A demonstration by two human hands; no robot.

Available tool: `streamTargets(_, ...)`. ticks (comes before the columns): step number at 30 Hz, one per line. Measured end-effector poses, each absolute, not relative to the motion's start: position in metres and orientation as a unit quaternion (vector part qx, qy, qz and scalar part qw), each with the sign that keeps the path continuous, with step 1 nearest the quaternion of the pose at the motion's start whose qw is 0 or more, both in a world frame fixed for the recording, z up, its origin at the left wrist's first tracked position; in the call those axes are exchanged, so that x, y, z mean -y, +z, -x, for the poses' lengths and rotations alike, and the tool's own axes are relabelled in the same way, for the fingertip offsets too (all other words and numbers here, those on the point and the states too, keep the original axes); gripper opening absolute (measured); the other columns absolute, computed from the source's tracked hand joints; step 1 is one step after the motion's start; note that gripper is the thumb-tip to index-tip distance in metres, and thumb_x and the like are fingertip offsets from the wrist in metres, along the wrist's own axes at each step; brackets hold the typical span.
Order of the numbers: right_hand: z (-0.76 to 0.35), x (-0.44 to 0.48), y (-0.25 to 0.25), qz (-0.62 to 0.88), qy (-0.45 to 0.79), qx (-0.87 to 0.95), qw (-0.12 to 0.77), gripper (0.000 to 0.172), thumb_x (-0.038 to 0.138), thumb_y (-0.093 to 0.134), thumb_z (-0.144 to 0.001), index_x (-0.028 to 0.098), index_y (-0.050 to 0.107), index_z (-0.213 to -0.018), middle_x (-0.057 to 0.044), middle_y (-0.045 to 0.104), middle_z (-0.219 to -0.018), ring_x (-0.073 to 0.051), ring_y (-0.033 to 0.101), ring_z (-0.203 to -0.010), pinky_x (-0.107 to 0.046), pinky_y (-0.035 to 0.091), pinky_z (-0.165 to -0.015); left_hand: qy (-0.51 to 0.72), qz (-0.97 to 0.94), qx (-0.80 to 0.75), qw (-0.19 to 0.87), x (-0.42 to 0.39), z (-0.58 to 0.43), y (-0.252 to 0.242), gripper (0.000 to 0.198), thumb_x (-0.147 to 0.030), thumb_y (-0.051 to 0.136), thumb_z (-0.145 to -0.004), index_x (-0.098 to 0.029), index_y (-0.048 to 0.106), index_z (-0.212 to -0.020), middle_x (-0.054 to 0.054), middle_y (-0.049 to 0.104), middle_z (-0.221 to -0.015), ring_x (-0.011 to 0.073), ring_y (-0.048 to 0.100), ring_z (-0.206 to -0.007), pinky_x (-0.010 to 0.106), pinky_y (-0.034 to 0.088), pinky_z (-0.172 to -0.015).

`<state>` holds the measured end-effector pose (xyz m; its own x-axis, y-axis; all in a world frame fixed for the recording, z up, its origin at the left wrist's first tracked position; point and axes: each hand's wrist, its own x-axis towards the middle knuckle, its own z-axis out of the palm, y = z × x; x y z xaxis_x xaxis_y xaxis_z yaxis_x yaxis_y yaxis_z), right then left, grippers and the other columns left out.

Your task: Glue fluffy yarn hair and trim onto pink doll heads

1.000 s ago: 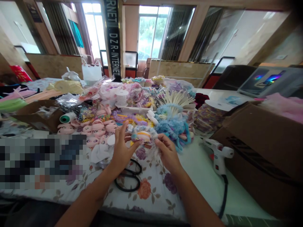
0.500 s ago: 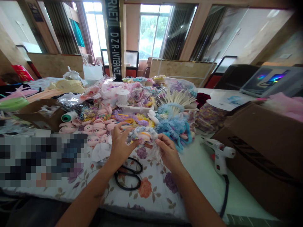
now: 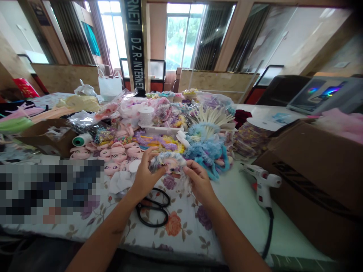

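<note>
A small doll head (image 3: 170,163) with fluffy pale blue and white yarn around it is held up between both hands. My left hand (image 3: 146,172) is closed on its left side, thumb at the face. On the other side, my right hand (image 3: 197,176) pinches the yarn at the edge, and pale strands hang below those fingertips. Black-handled scissors (image 3: 153,226) lie on the floral cloth beneath my left wrist. Behind the hands sit several pink doll heads (image 3: 119,154) and a heap of blue yarn (image 3: 210,151).
A white glue gun (image 3: 264,185) with a black cable lies at the right, beside a large cardboard box (image 3: 317,177). Further back are a white spool (image 3: 146,115), a small open box (image 3: 47,138) and a green-centred thread roll (image 3: 81,139). Pixelation covers the left front.
The doll head has turned, so its face shows more and the orange-yellow band on it no longer shows. Both hands have shifted slightly with it.
</note>
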<state>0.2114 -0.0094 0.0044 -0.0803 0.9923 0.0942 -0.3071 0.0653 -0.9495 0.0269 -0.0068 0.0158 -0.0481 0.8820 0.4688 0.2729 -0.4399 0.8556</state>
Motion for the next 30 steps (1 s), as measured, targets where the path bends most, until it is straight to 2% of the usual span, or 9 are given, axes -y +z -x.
streamTargets(3,-0.2090,0.0112,0.0062,0.369,0.579,0.447,0.574,0.020,0.036,0.074,-0.073,0.023,0.059,-0.076,0.006,0.050,-0.065,-0.010,0.044,-0.053,-0.021,0.041,-0.053,0.577,-0.636,-0.445,0.255,0.0063,-0.0270,0.0144,0.046,-0.030,0.069,-0.076,-0.025,0.049,-0.117,0.008,0.055,-0.121,0.0203,0.054,-0.115,0.033,0.042,-0.096)
streamTargets(7,-0.2057,0.0126,0.0080,0.366,0.585,0.437,0.577,0.023,0.039,0.074,-0.073,0.024,0.056,-0.075,0.006,0.050,-0.066,-0.011,0.046,-0.054,-0.025,0.047,-0.055,0.585,-0.631,-0.440,0.257,0.0068,-0.0273,0.0141,0.048,-0.030,0.067,-0.078,-0.026,0.045,-0.121,0.007,0.057,-0.119,0.0195,0.055,-0.113,0.033,0.042,-0.096)
streamTargets(15,-0.2077,0.0114,0.0040,0.367,0.570,0.456,0.577,0.024,0.038,0.073,-0.075,0.024,0.054,-0.076,0.006,0.047,-0.064,-0.010,0.048,-0.052,-0.023,0.044,-0.051,0.588,-0.634,-0.447,0.230,0.0077,-0.0261,0.0094,0.043,-0.035,0.068,-0.078,-0.028,0.052,-0.117,0.005,0.057,-0.124,0.0216,0.053,-0.118,0.036,0.040,-0.100)
streamTargets(21,-0.2086,0.0119,0.0053,0.388,0.545,0.472,0.575,0.027,0.043,0.073,-0.073,0.023,0.054,-0.075,0.004,0.052,-0.065,-0.012,0.050,-0.054,-0.024,0.043,-0.048,0.598,-0.635,-0.437,0.220,0.0090,-0.0255,0.0096,0.036,-0.034,0.068,-0.078,-0.027,0.057,-0.111,0.005,0.061,-0.115,0.0219,0.054,-0.115,0.037,0.041,-0.101)
streamTargets(30,-0.2103,0.0123,0.0044,0.403,0.515,0.488,0.578,0.029,0.047,0.073,-0.072,0.023,0.058,-0.077,0.002,0.058,-0.067,-0.015,0.054,-0.058,-0.025,0.042,-0.047,0.626,-0.581,-0.434,0.285,0.0108,-0.0284,0.0153,0.027,-0.032,0.071,-0.075,-0.024,0.060,-0.098,0.004,0.063,-0.105,0.0197,0.058,-0.106,0.035,0.044,-0.096)
